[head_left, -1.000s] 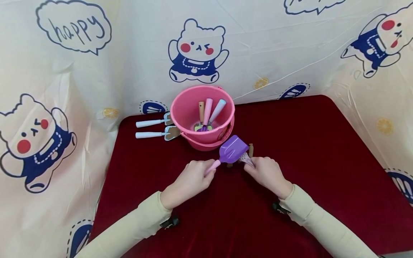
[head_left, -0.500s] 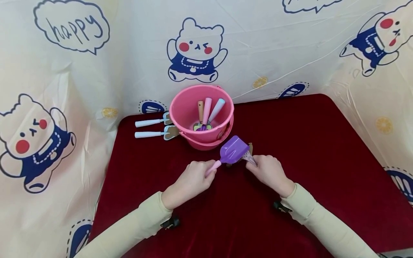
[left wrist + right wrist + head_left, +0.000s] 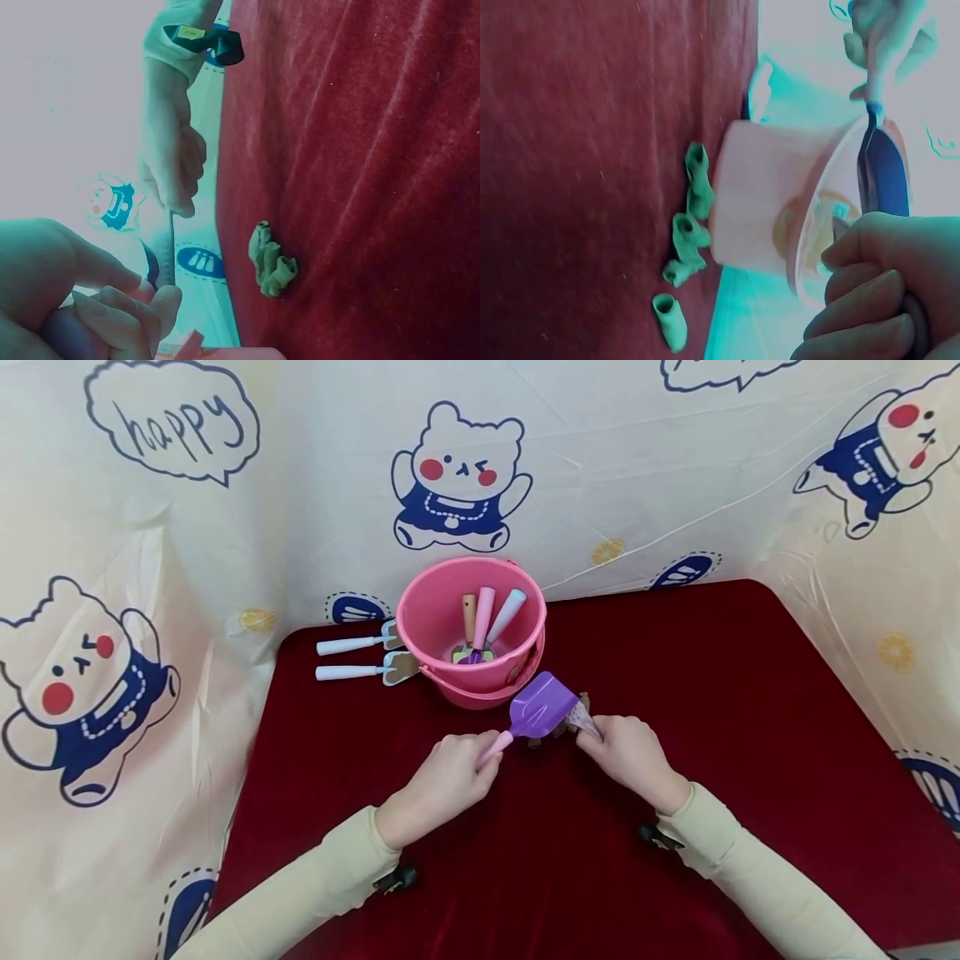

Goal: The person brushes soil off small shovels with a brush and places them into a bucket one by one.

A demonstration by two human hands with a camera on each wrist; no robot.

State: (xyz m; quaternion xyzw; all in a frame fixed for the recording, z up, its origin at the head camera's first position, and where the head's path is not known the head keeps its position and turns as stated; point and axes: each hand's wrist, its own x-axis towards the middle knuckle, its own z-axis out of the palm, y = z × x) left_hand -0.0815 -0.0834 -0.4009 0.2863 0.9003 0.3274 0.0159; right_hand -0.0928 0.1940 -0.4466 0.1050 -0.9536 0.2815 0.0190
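In the head view my left hand [image 3: 448, 781] grips the pink handle of a purple toy shovel [image 3: 542, 703], its blade pointing up and right. My right hand [image 3: 630, 760] holds a pale grey dotted thing [image 3: 581, 718] that narrows into the fist; its tip meets the blade's right edge, and I cannot tell its kind. From the right wrist, the blade [image 3: 885, 172] shows side-on above the fist. Beneath the tools lie several brownish, crumpled tube-like pieces [image 3: 697, 180], partly hidden in the head view.
Behind the shovel stands a pink bucket [image 3: 435, 610] with its carrying handle lowered. Inside it are tools with a brown handle [image 3: 468, 620], a pink handle [image 3: 483, 620] and a pale blue handle [image 3: 506, 617]. Two light-blue shovels [image 3: 348, 673] lie left on the dark red cloth [image 3: 712, 693].
My right hand has shifted slightly right and away from me, and the pale grey thing with it. The left hand and the shovel stay almost in place.
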